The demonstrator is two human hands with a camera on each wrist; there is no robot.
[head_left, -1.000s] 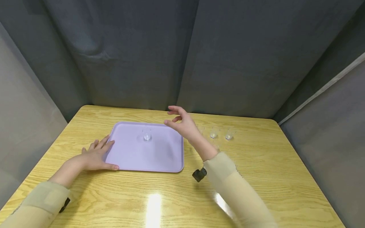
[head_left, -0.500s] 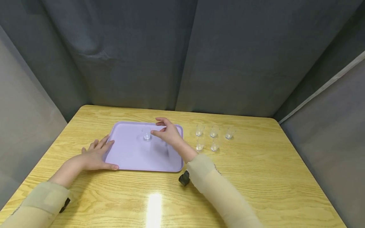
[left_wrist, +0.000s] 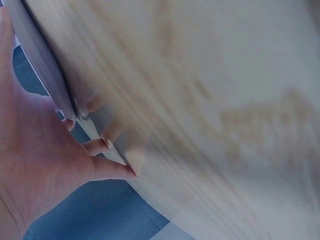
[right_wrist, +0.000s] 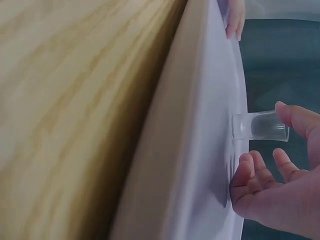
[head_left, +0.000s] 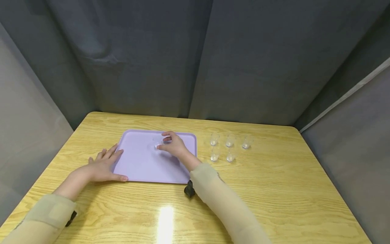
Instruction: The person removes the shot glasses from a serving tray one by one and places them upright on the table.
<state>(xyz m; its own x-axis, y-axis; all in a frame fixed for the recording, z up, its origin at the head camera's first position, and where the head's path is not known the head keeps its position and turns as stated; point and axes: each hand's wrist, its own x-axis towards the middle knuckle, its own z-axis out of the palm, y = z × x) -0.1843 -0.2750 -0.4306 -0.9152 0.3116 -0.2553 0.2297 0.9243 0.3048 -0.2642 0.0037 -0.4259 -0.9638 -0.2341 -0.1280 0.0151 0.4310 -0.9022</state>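
A lilac tray (head_left: pixel 143 169) lies on the wooden table. Spread along its left rim, my left hand (head_left: pixel 102 169) holds the thumb at the near corner and the other fingers up the side. One small clear glass (head_left: pixel 156 140) stands upright on the tray, towards the back. My right hand (head_left: pixel 175 145) is at the right of this glass, over the tray. In the right wrist view the thumb (right_wrist: pixel 296 117) overlaps the glass (right_wrist: pixel 257 126) near its rim, while the other fingers are bent and apart from it. Whether the thumb touches it, I cannot tell.
Several more clear glasses stand in two rows right of the tray, such as a back-row glass (head_left: pixel 214 139) and a front-row glass (head_left: pixel 230 155). Dark grey curtains (head_left: pixel 146 67) hang behind the table (head_left: pixel 274 196), with lighter panels at both sides.
My right hand has moved left and down from above the tray's right edge to the glass on the tray. The glasses it partly hid are in view. The left hand stays put.
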